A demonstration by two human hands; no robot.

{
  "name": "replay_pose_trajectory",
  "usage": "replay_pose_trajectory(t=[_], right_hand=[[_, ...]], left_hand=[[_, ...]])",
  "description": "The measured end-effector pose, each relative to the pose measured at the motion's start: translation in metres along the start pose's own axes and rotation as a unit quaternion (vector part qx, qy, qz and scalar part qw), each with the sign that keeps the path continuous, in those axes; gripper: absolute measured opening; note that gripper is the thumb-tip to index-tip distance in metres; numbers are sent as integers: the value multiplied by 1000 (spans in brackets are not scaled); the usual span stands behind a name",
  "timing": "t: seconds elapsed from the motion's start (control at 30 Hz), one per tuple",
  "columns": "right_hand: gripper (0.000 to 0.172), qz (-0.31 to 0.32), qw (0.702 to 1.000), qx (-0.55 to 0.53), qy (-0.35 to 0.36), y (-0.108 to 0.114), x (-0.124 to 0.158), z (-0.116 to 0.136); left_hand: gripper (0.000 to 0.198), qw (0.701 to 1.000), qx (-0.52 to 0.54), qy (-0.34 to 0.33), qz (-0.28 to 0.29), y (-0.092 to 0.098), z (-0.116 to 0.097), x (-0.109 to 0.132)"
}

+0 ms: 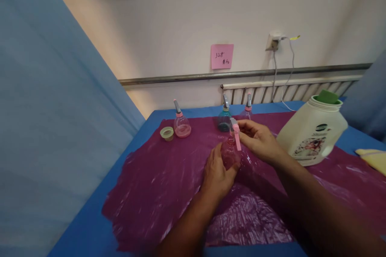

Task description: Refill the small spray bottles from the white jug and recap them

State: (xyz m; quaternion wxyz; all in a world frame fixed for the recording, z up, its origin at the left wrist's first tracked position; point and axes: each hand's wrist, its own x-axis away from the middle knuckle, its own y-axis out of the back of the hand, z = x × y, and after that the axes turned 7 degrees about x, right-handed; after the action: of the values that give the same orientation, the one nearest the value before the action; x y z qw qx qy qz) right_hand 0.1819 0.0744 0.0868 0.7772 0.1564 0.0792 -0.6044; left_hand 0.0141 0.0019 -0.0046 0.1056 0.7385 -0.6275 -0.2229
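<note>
My left hand (217, 168) wraps round a clear pinkish spray bottle (229, 153) above the purple sheet, its thumb across the lower side. My right hand (261, 140) grips the grey and pink trigger spray head (235, 129) at the bottle's neck. The pink trigger hangs down on the near side. Whether the head is seated on the neck I cannot tell. Behind my hands stand a teal spray bottle (224, 121) and a clear one with a pink collar (247, 110), partly hidden by my right hand. Farther left is a spray bottle with pink liquid (182, 128).
A small pale green cap (167, 133) lies at the left. To the right stands a large cream jug (313, 132) with a green piece in its mouth. A yellow cloth (373, 159) lies at the right edge. Purple plastic sheet (150, 184) covers the blue table (90, 225).
</note>
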Motion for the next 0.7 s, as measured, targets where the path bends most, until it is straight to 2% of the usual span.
replay_pose_trajectory(t=[0.2, 0.7], right_hand=[[40, 56, 998, 20, -14, 5, 8, -16], [45, 50, 998, -46, -14, 1, 11, -47]], left_hand=[[83, 1000, 15, -16, 3, 0, -1, 3], [79, 999, 23, -44, 0, -3, 5, 2]])
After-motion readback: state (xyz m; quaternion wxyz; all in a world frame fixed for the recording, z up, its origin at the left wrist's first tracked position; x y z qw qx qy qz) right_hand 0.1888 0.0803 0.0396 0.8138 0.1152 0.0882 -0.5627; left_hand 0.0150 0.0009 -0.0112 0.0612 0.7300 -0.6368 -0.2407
